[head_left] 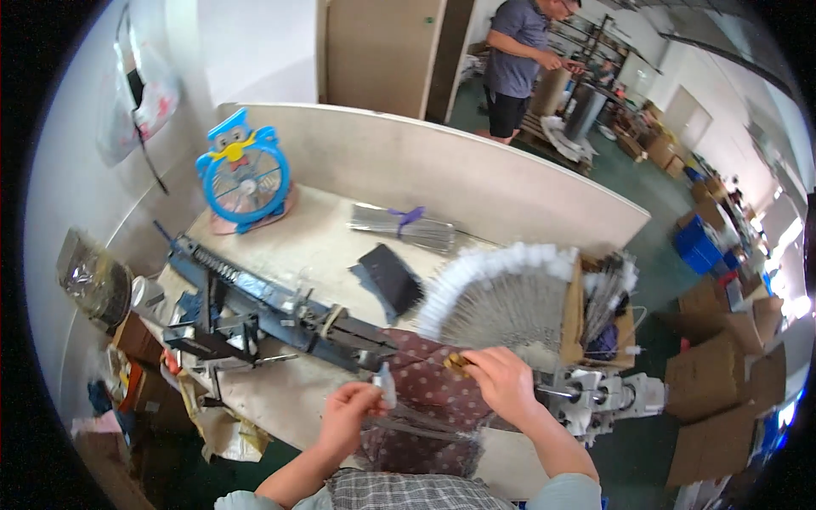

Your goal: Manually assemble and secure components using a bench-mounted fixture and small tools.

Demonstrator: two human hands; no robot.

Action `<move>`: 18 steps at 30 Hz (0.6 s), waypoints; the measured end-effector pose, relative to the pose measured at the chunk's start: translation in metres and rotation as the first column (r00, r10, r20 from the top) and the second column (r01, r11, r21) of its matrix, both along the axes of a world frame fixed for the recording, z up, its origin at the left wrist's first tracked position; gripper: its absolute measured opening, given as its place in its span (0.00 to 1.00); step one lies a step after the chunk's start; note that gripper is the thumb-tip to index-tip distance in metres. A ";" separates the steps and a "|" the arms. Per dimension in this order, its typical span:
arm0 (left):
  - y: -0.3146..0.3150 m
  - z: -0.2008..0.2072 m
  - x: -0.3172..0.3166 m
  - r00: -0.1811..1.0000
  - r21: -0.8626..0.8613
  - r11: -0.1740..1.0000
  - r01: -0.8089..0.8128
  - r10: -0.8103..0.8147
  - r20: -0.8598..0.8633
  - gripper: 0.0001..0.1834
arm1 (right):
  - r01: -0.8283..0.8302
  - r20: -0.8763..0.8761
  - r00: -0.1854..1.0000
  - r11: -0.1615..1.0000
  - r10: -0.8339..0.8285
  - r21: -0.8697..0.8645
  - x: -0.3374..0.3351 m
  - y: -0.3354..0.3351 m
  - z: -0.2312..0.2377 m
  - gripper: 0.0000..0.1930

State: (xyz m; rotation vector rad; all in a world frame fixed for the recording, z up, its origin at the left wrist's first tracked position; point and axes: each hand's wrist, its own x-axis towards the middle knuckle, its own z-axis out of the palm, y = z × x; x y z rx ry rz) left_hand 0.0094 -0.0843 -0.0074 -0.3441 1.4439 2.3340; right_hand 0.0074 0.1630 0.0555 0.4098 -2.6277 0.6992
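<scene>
My left hand (pixel 347 416) pinches a small pale, whitish piece (pixel 387 387) whose kind is too blurred to tell. It is beside the end of a long dark metal bench fixture (pixel 293 316). In my right hand (pixel 507 387), thumb and fingers grip a small brass-coloured piece (pixel 456 364). Both hands are over a brown polka-dot cloth (pixel 425 365), where several thin rods (pixel 425 427) lie close to me. Past the right hand, thin metal rods with fluffy white ends (pixel 501 302) are spread like a fan.
A rod bundle with a purple tie (pixel 404 228), dark pads (pixel 387 280) and a blue cartoon-shaped fan (pixel 246 174) are on the table (pixel 319 221). At right are a cardboard box of rods (pixel 574 314) and a metal machine (pixel 616 395). Someone stands (pixel 518 51) beyond the partition (pixel 442 157).
</scene>
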 end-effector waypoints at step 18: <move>0.092 0.011 -0.021 0.986 -0.054 0.989 0.138 -0.142 -0.084 0.08 | -0.179 0.083 0.979 0.981 0.186 -0.080 0.017 0.033 -0.003 0.09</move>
